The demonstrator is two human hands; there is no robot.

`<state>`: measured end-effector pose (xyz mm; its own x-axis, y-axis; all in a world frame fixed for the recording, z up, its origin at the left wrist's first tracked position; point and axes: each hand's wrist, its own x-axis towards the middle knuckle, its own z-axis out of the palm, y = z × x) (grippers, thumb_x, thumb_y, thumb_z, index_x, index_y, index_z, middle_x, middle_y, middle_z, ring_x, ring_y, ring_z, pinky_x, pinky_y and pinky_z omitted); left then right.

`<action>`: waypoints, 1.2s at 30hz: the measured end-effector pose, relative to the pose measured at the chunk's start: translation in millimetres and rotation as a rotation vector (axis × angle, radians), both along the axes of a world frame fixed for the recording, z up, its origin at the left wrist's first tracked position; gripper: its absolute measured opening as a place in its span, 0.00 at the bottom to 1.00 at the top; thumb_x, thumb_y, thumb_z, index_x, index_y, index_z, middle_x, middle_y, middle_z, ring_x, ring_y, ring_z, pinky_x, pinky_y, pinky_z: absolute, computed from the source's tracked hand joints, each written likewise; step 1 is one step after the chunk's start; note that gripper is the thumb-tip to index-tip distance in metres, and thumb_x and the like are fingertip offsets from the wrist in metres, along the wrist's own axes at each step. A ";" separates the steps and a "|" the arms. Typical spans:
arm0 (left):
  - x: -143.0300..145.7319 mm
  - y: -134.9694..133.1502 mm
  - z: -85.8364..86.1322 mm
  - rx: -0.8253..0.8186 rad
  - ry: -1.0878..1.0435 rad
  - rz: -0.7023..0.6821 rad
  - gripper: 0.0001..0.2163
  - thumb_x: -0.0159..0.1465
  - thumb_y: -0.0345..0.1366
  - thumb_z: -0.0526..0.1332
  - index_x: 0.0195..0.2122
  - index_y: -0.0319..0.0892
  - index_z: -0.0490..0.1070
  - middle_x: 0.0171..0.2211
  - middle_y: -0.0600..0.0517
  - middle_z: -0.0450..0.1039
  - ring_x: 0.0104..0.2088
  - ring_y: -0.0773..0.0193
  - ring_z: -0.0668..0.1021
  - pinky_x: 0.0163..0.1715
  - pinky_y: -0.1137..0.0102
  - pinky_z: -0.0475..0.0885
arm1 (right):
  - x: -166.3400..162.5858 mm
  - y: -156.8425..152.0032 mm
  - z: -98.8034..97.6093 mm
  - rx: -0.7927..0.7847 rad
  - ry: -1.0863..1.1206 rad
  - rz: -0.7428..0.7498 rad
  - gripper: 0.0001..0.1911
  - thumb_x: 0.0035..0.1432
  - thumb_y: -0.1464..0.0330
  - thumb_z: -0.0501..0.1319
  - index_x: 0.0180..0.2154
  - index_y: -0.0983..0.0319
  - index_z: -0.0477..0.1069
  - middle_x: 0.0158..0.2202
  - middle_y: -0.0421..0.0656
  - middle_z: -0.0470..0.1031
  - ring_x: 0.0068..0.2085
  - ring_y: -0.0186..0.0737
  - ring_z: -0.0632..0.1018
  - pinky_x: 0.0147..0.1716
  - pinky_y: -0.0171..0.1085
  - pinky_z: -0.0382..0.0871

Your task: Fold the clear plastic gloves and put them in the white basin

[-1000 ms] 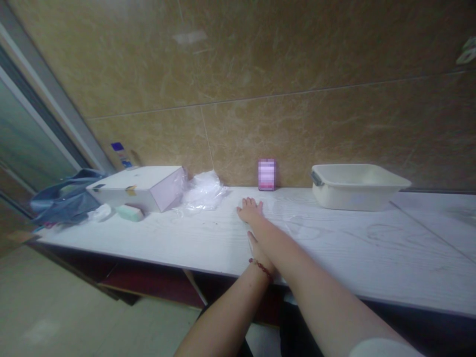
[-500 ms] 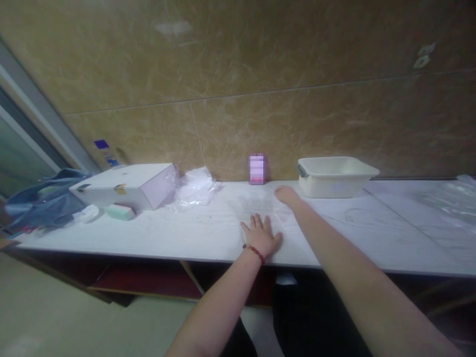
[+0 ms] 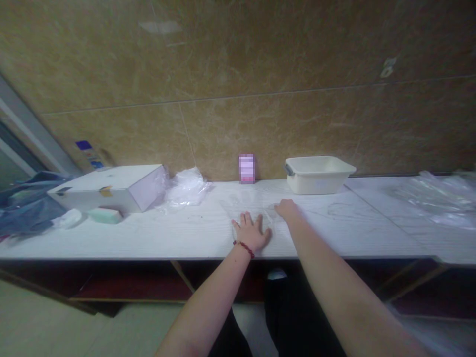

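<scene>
A thin clear plastic sheet or bag (image 3: 243, 201) lies flat on the white wood-grain tabletop (image 3: 186, 238) and is hard to make out. My left hand (image 3: 251, 233), with a red bead bracelet at the wrist, rests palm down on its near part, fingers spread. Beside the sheet's right edge, my right hand (image 3: 286, 208) is closed and low over the tabletop. Its fingers are curled under, so anything in them is hidden. Behind the hands a phone (image 3: 247, 169) with a blurred pinkish screen leans upright against the wall.
A cream plastic bin (image 3: 316, 181) stands at the back right. Left of the hands are crumpled clear plastic (image 3: 188, 186), a white box (image 3: 111, 183), a pale green block (image 3: 105, 215) and blue fabric (image 3: 31, 208). More clear plastic (image 3: 442, 196) lies at far right.
The view has shifted to the right. My right hand has moved nearer to me and a little right across the tabletop. My left hand stays spread on the plastic.
</scene>
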<state>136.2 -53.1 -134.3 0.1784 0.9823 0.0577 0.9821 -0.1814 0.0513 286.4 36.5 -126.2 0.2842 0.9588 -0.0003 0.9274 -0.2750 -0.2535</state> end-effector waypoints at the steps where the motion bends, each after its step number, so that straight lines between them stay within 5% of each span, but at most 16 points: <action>1: 0.2 -0.5 0.6 -0.004 0.004 0.001 0.30 0.54 0.56 0.33 0.56 0.49 0.43 0.58 0.46 0.40 0.56 0.47 0.43 0.46 0.45 0.37 | -0.9 -0.8 -1.1 0.001 -0.002 -0.010 0.20 0.49 0.63 0.52 0.41 0.67 0.67 0.41 0.56 0.67 0.42 0.48 0.70 0.36 0.39 0.63; 9: 2.7 -4.1 6.0 0.016 0.026 0.024 0.33 0.54 0.55 0.35 0.56 0.39 0.45 0.58 0.45 0.39 0.56 0.48 0.40 0.49 0.50 0.36 | 3.6 1.7 -6.2 0.034 0.042 -0.016 0.15 0.52 0.70 0.48 0.39 0.67 0.67 0.39 0.54 0.69 0.41 0.43 0.70 0.37 0.37 0.63; 27: 2.6 -3.5 6.1 -0.010 0.008 -0.012 0.33 0.54 0.55 0.35 0.56 0.41 0.44 0.57 0.49 0.42 0.56 0.48 0.43 0.50 0.51 0.37 | 11.7 6.1 -6.7 0.167 0.027 -0.048 0.16 0.53 0.67 0.45 0.37 0.65 0.67 0.36 0.51 0.70 0.40 0.43 0.71 0.36 0.36 0.61; 36: 0.6 0.4 -1.5 0.016 -0.022 -0.029 0.34 0.52 0.57 0.35 0.56 0.41 0.45 0.57 0.49 0.42 0.55 0.47 0.44 0.49 0.51 0.37 | 8.6 5.3 -3.3 0.172 0.238 -0.029 0.13 0.52 0.70 0.47 0.39 0.65 0.62 0.35 0.49 0.70 0.39 0.40 0.71 0.35 0.34 0.61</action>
<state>136.8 -52.7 -135.7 0.2057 0.9755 0.0776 0.9750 -0.2111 0.0693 295.0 41.8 -129.6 0.3232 0.9419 0.0917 0.8285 -0.2348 -0.5083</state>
